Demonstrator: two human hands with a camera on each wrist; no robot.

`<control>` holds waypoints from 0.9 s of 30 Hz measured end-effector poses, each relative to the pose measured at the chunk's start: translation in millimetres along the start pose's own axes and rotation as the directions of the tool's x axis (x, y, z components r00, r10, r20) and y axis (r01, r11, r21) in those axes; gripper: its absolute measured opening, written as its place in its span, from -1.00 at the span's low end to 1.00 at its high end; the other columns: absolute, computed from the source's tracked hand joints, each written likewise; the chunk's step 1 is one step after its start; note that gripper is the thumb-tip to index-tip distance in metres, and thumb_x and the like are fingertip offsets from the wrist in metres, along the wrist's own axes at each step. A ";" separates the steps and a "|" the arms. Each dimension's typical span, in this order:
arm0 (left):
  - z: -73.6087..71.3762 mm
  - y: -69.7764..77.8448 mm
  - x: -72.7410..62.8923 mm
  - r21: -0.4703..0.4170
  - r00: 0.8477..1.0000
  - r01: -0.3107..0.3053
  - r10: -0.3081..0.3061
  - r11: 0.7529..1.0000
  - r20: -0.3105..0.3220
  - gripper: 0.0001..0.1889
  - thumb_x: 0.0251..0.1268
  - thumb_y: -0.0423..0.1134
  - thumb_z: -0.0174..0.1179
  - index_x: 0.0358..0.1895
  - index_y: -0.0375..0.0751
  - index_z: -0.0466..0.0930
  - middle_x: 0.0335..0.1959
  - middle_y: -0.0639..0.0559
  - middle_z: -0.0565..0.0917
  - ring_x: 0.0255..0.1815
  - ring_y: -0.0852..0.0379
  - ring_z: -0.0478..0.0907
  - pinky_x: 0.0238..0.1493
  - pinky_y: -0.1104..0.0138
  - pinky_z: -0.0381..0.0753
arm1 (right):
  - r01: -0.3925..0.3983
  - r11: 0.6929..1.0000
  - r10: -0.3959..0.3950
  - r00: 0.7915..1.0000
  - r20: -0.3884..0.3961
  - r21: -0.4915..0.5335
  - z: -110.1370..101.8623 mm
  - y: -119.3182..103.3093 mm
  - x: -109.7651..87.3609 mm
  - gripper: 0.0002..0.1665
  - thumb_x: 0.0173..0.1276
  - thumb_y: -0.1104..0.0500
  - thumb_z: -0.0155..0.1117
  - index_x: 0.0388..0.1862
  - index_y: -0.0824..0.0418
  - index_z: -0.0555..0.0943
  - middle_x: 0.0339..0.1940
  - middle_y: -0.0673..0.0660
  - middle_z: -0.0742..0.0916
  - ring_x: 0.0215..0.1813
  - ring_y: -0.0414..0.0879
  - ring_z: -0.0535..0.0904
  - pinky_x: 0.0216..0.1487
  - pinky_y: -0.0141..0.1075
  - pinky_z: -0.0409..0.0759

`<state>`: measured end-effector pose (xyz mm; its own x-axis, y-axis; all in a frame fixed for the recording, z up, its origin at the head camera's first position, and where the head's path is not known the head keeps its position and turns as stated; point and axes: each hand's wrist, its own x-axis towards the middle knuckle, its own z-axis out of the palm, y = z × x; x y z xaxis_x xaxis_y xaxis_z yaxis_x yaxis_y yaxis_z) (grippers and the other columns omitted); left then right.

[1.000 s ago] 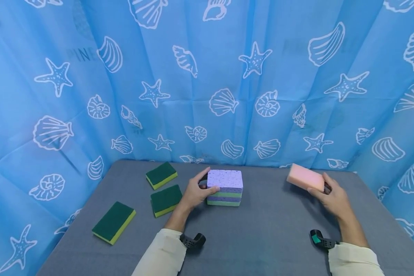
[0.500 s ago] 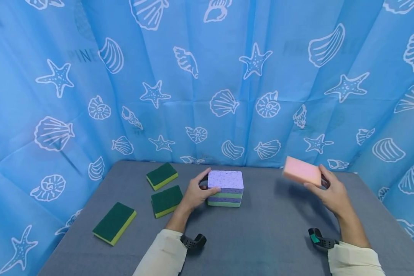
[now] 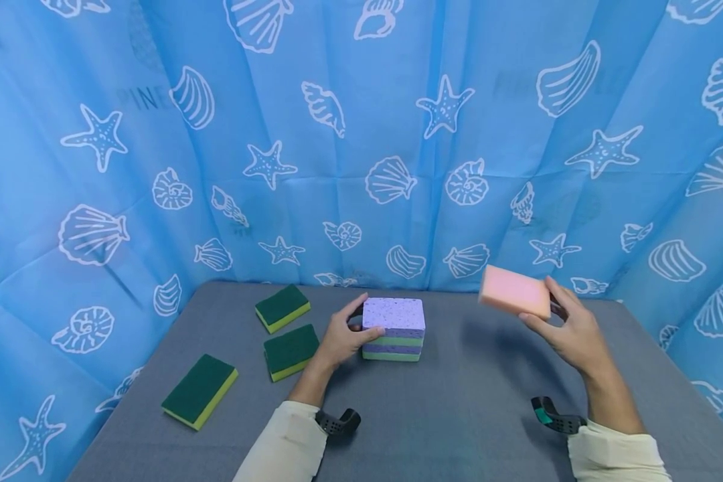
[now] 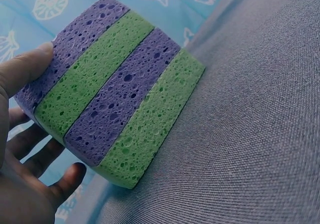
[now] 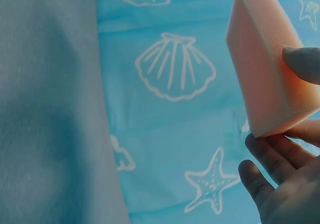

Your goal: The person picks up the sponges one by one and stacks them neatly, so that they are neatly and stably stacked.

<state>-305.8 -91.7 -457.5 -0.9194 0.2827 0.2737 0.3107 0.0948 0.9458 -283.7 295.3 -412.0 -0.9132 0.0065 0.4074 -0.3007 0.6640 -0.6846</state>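
Observation:
A stack of sponges (image 3: 393, 328) in alternating purple and green layers stands near the middle of the table, a purple one on top. My left hand (image 3: 342, 337) holds the stack's left side, its thumb on the front of the top purple sponge (image 4: 90, 32) and its other fingers around the side and back. Above the table at the right, my right hand (image 3: 569, 326) grips a pink sponge (image 3: 515, 292) by its right end. In the right wrist view the thumb presses one face of the pink sponge (image 5: 265, 59), with fingers under the opposite side.
Three green-and-yellow scouring sponges lie at the left: a back one (image 3: 282, 306), a middle one (image 3: 291, 351) close to my left forearm, and a front one (image 3: 200, 390). A blue shell-print curtain (image 3: 349, 147) hangs behind the grey table (image 3: 458, 408).
My right hand has raised the pink sponge and carried it left, toward the stack. The left hand and the stack have stayed in place.

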 end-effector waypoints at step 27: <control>2.6 -27.5 5.6 0.014 0.999 0.003 -0.002 1.000 -0.033 -0.19 0.17 -0.29 0.39 0.48 -0.22 0.18 0.27 -0.21 0.41 0.10 -0.14 0.40 0.04 0.12 0.47 | 0.191 0.976 -0.196 0.980 0.038 0.104 38.6 -44.8 5.6 -0.01 0.18 0.22 0.47 0.48 0.42 0.15 0.33 0.38 0.39 0.21 0.23 0.37 0.05 -0.55 0.30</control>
<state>-318.8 -90.3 -482.4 -0.9275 0.2505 0.2774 0.3116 0.1086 0.9440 -285.9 236.8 -402.4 -0.8464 -0.1524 0.5102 -0.4966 0.5717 -0.6531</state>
